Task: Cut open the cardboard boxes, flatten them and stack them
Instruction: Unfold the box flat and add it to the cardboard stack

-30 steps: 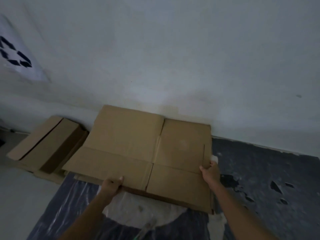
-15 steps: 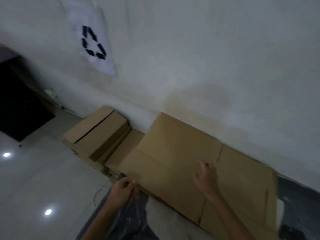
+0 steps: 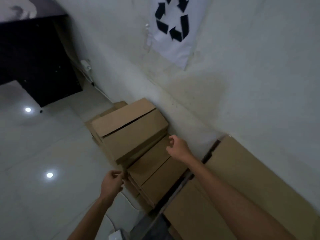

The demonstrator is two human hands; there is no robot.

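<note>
A large flattened cardboard box (image 3: 242, 187) lies on the floor along the wall at the right. To its left is a pile of flattened boxes (image 3: 135, 132), with more flat cardboard sheets (image 3: 155, 172) under and in front of it. My left hand (image 3: 112, 183) hovers beside the near corner of those lower sheets, fingers loosely curled, with no grip that I can see. Above the sheets, close to the pile, my right hand (image 3: 176, 144) is in the air with fingers loosely curled and nothing in it.
A white recycling sign (image 3: 173, 23) hangs on the wall (image 3: 242, 84). Dark furniture (image 3: 34, 58) stands at the far left on the glossy white tile floor (image 3: 43, 153). A dark plastic sheet (image 3: 152, 227) lies at the bottom.
Both hands have let go of the large flattened box, which now lies by the wall. The view has swung left, and both hands have moved towards the pile of flattened boxes.
</note>
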